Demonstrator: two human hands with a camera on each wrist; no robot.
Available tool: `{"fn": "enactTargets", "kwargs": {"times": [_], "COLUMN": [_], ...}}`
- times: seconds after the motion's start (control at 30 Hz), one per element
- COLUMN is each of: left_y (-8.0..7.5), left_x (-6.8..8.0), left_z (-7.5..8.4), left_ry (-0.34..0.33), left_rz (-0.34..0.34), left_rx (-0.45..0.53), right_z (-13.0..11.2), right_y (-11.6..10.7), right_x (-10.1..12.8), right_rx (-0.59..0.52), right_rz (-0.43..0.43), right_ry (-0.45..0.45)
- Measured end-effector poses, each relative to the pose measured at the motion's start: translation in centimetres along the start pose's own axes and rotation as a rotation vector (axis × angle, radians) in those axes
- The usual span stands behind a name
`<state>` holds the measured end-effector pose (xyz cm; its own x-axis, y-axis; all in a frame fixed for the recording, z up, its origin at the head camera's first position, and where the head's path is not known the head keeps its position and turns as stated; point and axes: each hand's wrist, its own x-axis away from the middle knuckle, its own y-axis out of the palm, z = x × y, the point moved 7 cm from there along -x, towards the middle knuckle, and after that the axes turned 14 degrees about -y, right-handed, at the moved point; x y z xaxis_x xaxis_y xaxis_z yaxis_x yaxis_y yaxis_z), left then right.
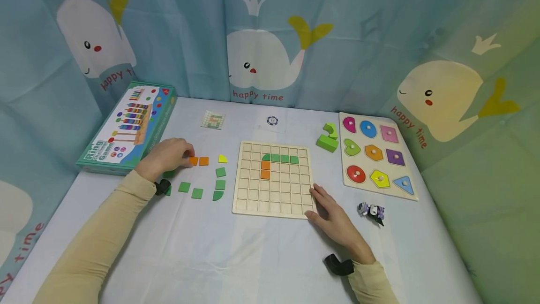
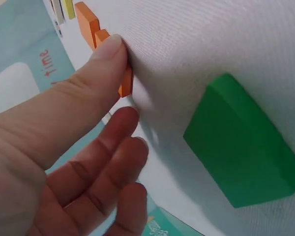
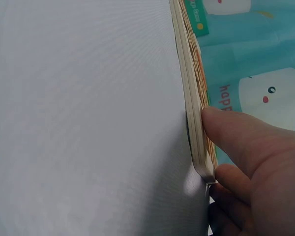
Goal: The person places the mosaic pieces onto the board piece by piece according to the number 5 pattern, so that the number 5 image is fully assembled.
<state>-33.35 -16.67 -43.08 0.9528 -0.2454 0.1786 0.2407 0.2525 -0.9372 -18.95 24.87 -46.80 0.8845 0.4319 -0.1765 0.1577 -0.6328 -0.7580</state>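
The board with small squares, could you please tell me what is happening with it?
A person is working with the board and tiles. The right hand touches its near right corner. The left hand is at the loose orange tiles; whether it grips one is unclear. On the board are four green tiles and two orange tiles. Loose green tiles and one yellow tile lie left of it.

Grid board (image 1: 250,196) on the table (image 1: 211,262), loose tiles (image 1: 197,193) to its left, shape puzzle (image 1: 367,166) to its right.
Seated tiles (image 1: 275,158) occupy its far half; behind it lie a card (image 1: 213,120), left, and a chip (image 1: 272,120). Two blocks (image 1: 327,143) lie between board and puzzle, a figurine (image 1: 373,212) before the puzzle, a box (image 1: 126,128) at far left. Left hand (image 1: 168,155) by the loose tiles, right hand (image 1: 334,217) at the board's right edge.
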Motion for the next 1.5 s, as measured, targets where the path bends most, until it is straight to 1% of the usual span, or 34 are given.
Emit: {"fn": "enactTargets", "kwargs": {"times": [0.07, 0.17, 0.3, 0.4, 0.5, 0.63, 0.73, 0.87, 0.97, 1.03, 1.2, 1.37, 1.5], "left_y": [-0.1, -0.1, -0.3, -0.5, -0.9, -1.6, -1.9, -2.1, -2.3, -2.4, -2.3, -2.0, -1.4], "left_x": [0.0, 0.0, 0.1, 0.2, 0.3, 0.5, 0.6, 0.7, 0.8, 1.0, 1.4, 1.7, 1.8], "left_z": [0.0, 0.0, -0.1, 0.0, 0.2, 0.6, 1.1, 1.7, 2.6, 3.6, 6.4, 9.2, 10.8], "left_ry": [0.005, 0.000, -0.016, -0.011, 0.020, 0.083, 0.115, 0.124, 0.143, 0.169, 0.255, 0.335, 0.380], "left_rz": [0.015, 0.021, 0.019, 0.028, 0.064, 0.127, 0.142, 0.147, 0.158, 0.163, 0.185, 0.212, 0.223], "left_rx": [-0.011, -0.014, 0.004, 0.022, 0.046, 0.068, 0.077, 0.085, 0.089, 0.090, 0.085, 0.085, 0.081], "right_z": [0.0, -0.1, -0.1, -0.1, -0.2, -0.1, 0.0, 0.0, 0.0, 0.0, -0.1, -0.1, 0.0], "right_y": [0.0, 0.0, 0.0, 0.0, 0.0, 0.0, 0.1, 0.1, 0.0, 0.0, -0.1, 0.0, 0.1], "right_x": [-0.1, -0.1, -0.1, -0.1, -0.1, 0.0, 0.0, 0.0, 0.1, 0.1, 0.1, 0.0, 0.0], "right_rx": [0.001, -0.003, -0.002, -0.001, -0.004, -0.008, -0.005, -0.002, 0.002, 0.004, 0.002, 0.000, 0.007], "right_rz": [0.004, 0.004, 0.001, 0.002, 0.003, 0.002, 0.001, 0.002, 0.002, 0.003, 0.010, 0.011, 0.012], "right_ry": [-0.004, -0.007, -0.004, -0.001, -0.002, 0.002, 0.007, 0.007, 0.006, 0.007, 0.005, 0.005, 0.003]}}
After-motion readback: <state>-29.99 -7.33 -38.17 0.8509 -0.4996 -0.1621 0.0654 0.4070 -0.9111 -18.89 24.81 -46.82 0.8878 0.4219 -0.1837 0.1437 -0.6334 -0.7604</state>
